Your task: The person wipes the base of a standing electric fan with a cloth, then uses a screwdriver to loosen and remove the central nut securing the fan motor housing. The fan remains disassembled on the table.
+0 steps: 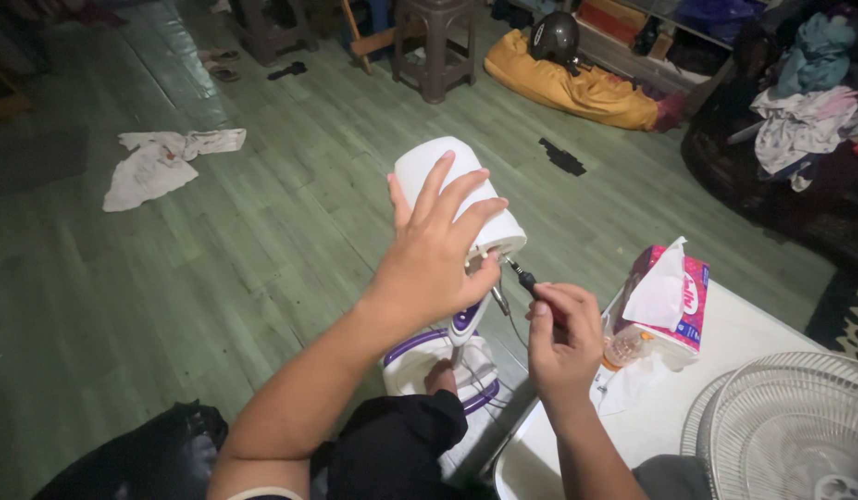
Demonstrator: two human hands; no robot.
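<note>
The left hand (435, 248) sits dead centre, fingers spread wide and clamped over the white motor housing (447, 181) of a stand fan, steadying it from the top. Just at four o'clock from it, the right hand (560, 335) pinches a dark-handled screwdriver (526, 281), fingers curled tight round the grip, the tip pointing up toward ten o'clock and meeting the rear edge of the housing. Below the housing the fan's neck runs down to a white and purple base (420, 356) on the green plank floor (262, 241), near six o'clock. Out at three o'clock a pink tissue box (674, 296) rests on a white surface (725, 343), a sheet poking out. At five o'clock lies the fan's wire grille (790, 426). Up at twelve o'clock, a dark helmet (553, 37) sits on yellow cloth (577, 88); a white rag (165, 162) lies at ten o'clock.
</note>
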